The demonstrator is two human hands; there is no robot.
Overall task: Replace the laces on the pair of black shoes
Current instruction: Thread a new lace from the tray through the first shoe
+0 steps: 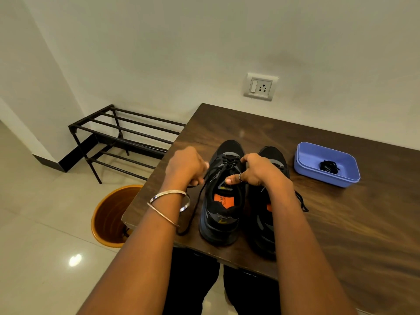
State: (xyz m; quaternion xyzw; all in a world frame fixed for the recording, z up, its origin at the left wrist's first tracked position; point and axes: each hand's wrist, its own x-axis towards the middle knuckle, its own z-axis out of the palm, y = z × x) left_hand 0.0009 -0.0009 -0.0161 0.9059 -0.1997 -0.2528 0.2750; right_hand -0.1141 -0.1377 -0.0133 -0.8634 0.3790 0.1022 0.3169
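Note:
Two black shoes stand side by side on the brown wooden table (341, 223), toes pointing away. The left shoe (221, 214) has an orange insole label and a black lace (195, 208) trailing off its left side to the table edge. My left hand (185, 165) pinches that lace just left of the shoe. My right hand (256, 170) grips the lacing near the shoe's upper eyelets, its thumb resting on the tongue. The right shoe (271, 155) is largely hidden under my right forearm; its lace end (302, 202) lies loose on the table.
A blue plastic tray (305, 165) at the right holds a coiled black lace (329, 167). An orange bin (109, 214) stands on the floor left of the table, a black metal shoe rack (118, 135) behind it. A wall socket (261, 87) is above the table.

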